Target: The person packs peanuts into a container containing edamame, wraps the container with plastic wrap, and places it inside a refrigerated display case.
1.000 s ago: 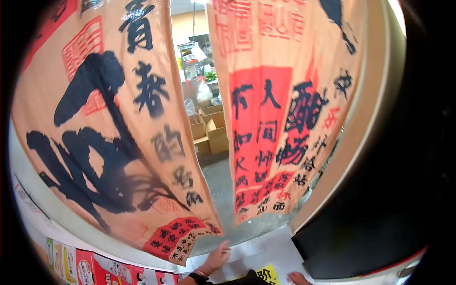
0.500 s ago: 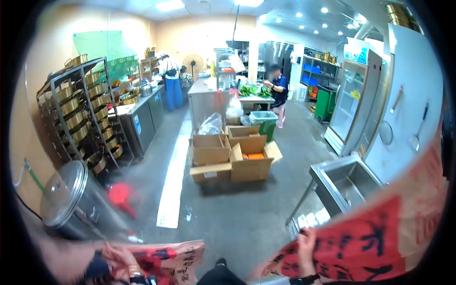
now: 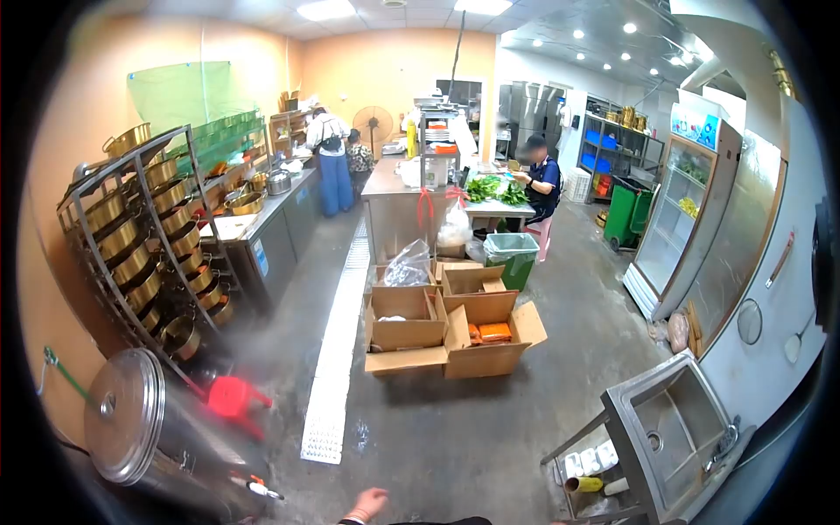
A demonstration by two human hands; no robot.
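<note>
My left hand [image 3: 369, 501] is at the bottom edge, beside the dark clothing over my body. Its fingers look curled in, and nothing shows in them. My right hand is out of view. Ahead on the floor stand open cardboard boxes [image 3: 404, 334], apart from my hand. One box [image 3: 484, 361] holds orange packets [image 3: 495, 332], and clear plastic [image 3: 408, 265] lies over another. The red printed paper sheets or bags seen before are out of view.
A steel drum [image 3: 197, 468] and red stool [image 3: 232, 398] stand left, near a rack of brass pots [image 3: 127, 262]. At right is a steel sink [image 3: 669, 416]. A floor drain [image 3: 331, 394] runs ahead. One person [image 3: 544, 179] sits by leafy greens [image 3: 499, 190]; two others are farther back.
Both hands held red printed brown paper; now it is gone from view. My right hand has left view, and my left is lower centre. The camera has shifted, showing more of the sink.
</note>
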